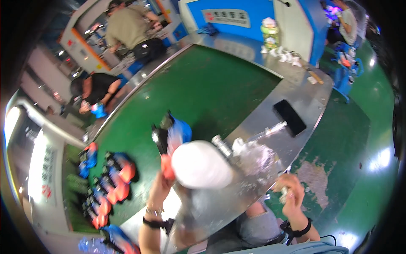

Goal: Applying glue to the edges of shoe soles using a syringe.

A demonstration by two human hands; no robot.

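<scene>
Desk (220, 84): green top, bare metal border on my side.
Left hand (159, 189): fingers closed round the orange end of a blue-and-orange piece (167, 167), out in front of me; I seem to take it by the end to leave the rest uncovered.
White rounded thing (201, 166): just right of that piece, partly hiding it; blurred, so I cannot tell whether my left grip bears it too.
Right hand (292, 192): curled near the desk's edge, fingertips pinching what looks like a pale scrap (284, 194).
Metal border: crumpled clear plastic (257, 158), white tube (221, 144) and black phone (289, 117), probably kept near for reach.
Left side: similar pieces (126, 173) grouped on the green, perhaps to stay together.
Beyond: two people (131, 31), one bent over something blue (99, 111).
</scene>
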